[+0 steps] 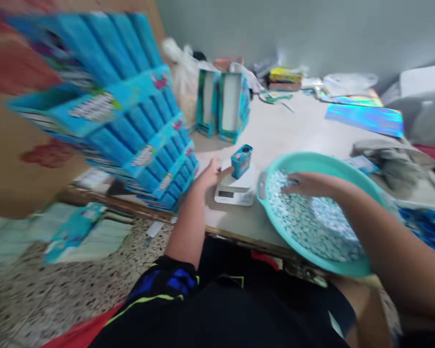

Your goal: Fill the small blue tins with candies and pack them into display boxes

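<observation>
A small blue box (241, 162) stands upright on the platform of a white scale (235, 195). My left hand (214, 174) is just left of it, index finger stretched out to the box's lower side and fingers apart, holding nothing. To the right, a turquoise basin (319, 162) holds a mass of small, pale wrapped pieces (304, 217). Inside the basin's left part, my right hand (300, 183) reaches down to the pieces. Its fingertips are blurred and partly hidden, so what they grip, if anything, cannot be made out.
A tall stack of blue display trays (130, 125) with boxes leans at the left. Two open blue cartons (230, 106) stand behind the scale. Green scissors (275, 96), shiny blue sheets (364, 118) and a grey cloth (395, 164) lie farther back and right.
</observation>
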Available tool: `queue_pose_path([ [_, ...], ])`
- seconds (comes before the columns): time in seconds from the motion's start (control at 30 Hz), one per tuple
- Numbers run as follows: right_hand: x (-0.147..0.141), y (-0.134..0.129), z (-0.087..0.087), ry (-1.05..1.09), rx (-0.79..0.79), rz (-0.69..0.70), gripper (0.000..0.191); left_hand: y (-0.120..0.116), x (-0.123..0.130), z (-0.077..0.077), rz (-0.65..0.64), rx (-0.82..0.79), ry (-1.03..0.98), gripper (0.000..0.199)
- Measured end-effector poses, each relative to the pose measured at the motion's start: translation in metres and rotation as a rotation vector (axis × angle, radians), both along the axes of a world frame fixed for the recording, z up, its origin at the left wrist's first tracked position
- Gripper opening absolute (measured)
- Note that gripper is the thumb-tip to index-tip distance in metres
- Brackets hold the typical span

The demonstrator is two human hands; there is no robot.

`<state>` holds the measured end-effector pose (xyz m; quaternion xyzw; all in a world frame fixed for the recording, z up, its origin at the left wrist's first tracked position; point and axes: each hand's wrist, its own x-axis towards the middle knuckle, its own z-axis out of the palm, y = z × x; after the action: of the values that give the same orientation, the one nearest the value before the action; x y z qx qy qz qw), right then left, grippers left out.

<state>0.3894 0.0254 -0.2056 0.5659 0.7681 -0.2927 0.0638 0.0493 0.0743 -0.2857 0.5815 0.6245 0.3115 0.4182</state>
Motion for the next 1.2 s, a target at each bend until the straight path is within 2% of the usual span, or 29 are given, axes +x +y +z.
queue_pose_path([
  [0.1,0.003,0.002,0.006,-0.072,0.016,0.014,0.037,0.003,0.004,0.004,-0.063,-0.029,0.098,0.115],
  [0.23,0.009,0.002,0.005,-0.070,0.044,-0.004,0.029,0.000,0.008,0.011,-0.105,0.108,0.188,0.109],
  [0.47,0.005,0.000,0.006,-0.121,0.003,-0.068,0.026,-0.008,0.024,0.016,-0.220,0.359,0.162,0.091],
  [0.63,0.007,0.000,0.010,-0.065,-0.032,-0.078,0.041,-0.008,0.038,0.011,-0.246,0.433,0.123,0.077],
  [0.73,0.008,0.000,0.012,-0.068,-0.058,-0.070,0.055,-0.013,0.043,0.016,-0.265,0.500,0.101,0.065],
  [0.87,0.003,-0.004,0.010,-0.082,-0.055,-0.066,0.080,-0.022,0.048,0.025,-0.212,0.467,0.044,0.057],
  [1.0,-0.013,-0.012,0.006,-0.195,-0.071,-0.094,0.096,-0.019,0.049,0.019,-0.162,0.388,-0.066,0.060],
  [1.1,-0.022,-0.013,0.004,-0.207,-0.071,-0.108,0.095,-0.013,0.051,0.012,-0.166,0.427,-0.119,0.051],
  [1.2,-0.020,-0.009,-0.001,-0.158,-0.034,-0.077,0.082,-0.010,0.061,0.017,-0.073,0.512,-0.199,0.034],
])
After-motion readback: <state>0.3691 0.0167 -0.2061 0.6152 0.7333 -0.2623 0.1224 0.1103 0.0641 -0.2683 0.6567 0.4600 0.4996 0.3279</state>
